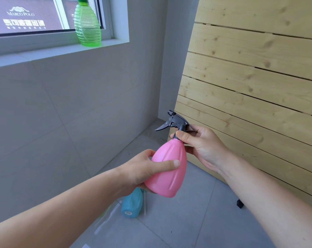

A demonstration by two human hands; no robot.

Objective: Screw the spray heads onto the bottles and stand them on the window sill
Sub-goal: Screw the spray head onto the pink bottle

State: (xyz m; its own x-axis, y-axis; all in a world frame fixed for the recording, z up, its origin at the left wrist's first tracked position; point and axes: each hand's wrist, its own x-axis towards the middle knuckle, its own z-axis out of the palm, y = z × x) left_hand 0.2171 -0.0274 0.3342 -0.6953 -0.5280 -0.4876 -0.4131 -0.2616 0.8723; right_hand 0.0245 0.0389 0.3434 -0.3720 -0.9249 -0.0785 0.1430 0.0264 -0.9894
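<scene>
My left hand [142, 171] wraps around the body of a pink bottle [167, 174], held tilted in mid-air. A black spray head [175, 121] sits on the bottle's neck, and my right hand [201, 145] pinches its collar between thumb and fingers. A green bottle [87, 25] with a green top stands upright on the window sill [44, 52] at the upper left. On the floor below my hands a blue bottle [132, 204] lies on its side, partly hidden by my left hand, with a thin white tube beside it.
A slatted wooden panel [255, 77] leans along the right side, close behind my right hand. Grey tiled wall and floor [187, 221] fill the rest. A small black object [239, 203] lies on the floor near the panel's foot.
</scene>
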